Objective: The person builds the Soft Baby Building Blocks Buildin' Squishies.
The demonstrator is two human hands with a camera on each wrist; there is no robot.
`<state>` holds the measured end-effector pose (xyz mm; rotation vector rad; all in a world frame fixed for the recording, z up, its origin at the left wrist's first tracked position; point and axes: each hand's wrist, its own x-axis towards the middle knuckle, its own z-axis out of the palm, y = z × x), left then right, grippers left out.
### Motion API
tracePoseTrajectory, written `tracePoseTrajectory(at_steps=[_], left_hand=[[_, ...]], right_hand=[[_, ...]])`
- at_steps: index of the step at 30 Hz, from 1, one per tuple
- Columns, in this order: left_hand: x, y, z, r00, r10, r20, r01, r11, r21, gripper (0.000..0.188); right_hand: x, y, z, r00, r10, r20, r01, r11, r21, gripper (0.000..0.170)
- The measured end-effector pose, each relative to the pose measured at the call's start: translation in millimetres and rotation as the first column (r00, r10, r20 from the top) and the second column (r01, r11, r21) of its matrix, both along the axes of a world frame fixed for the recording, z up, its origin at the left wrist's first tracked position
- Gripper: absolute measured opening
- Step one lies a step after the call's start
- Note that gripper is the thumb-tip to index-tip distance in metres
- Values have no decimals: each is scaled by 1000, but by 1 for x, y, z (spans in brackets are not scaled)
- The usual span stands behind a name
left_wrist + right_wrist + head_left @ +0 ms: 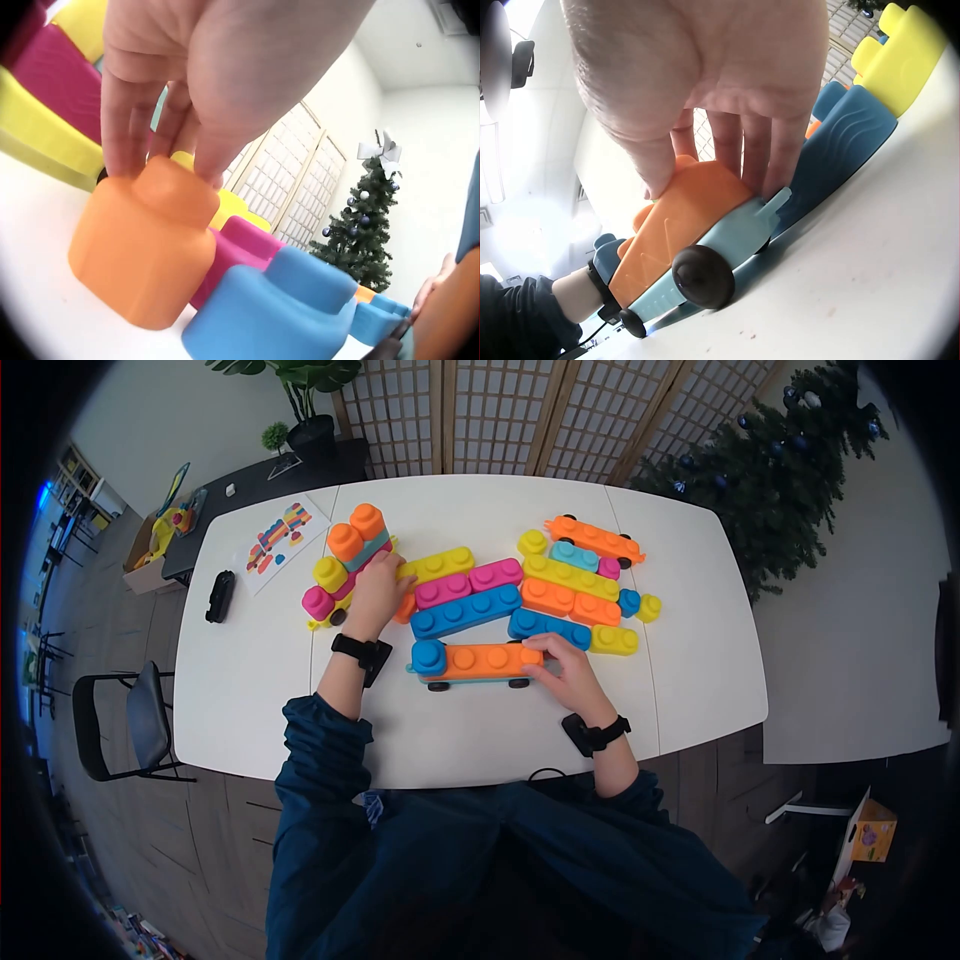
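Note:
My left hand [372,598] pinches a small orange block [405,608] between thumb and fingers; in the left wrist view the fingers reach down round the knob of that orange block [142,251], beside a blue block [270,315]. The right hand [568,678] holds the right end of a long orange block [482,659] on a teal wheeled base [735,232]. A small blue block [429,658] sits at that car's left end. Thumb and fingers straddle the orange block [686,206] in the right wrist view.
Left of centre stands a stacked car with orange blocks [346,541] on top. Blue [466,612], pink, yellow and orange blocks lie behind the held car. An orange wheeled base [595,540] is at the back right. A picture sheet [280,545] and black object [220,597] lie left.

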<state>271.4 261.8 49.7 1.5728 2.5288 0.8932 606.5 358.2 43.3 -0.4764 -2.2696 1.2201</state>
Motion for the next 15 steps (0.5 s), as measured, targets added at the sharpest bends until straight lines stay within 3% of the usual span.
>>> tracePoseTrajectory(at_steps=[6,7,9,11,15], left_hand=[[15,-22,46,1000,-3,20,-1,979,204,31],[21,-27,56,1000,-3,21,-2,979,204,31],[35,-38,75,968,-212,132,161,934,317,29],[52,-46,86,967,-228,111,187,936,298,29],[86,-57,104,945,-304,121,273,937,217,27]], right_hand=[[1,-2,2,1000,-24,17,24,999,-21,31],[2,0,3,999,-23,47,20,998,61,35],[0,0,12,997,-24,76,13,990,142,40],[-4,-4,34,995,-93,26,89,988,127,57],[-16,-2,53,990,-110,-87,125,975,185,71]])
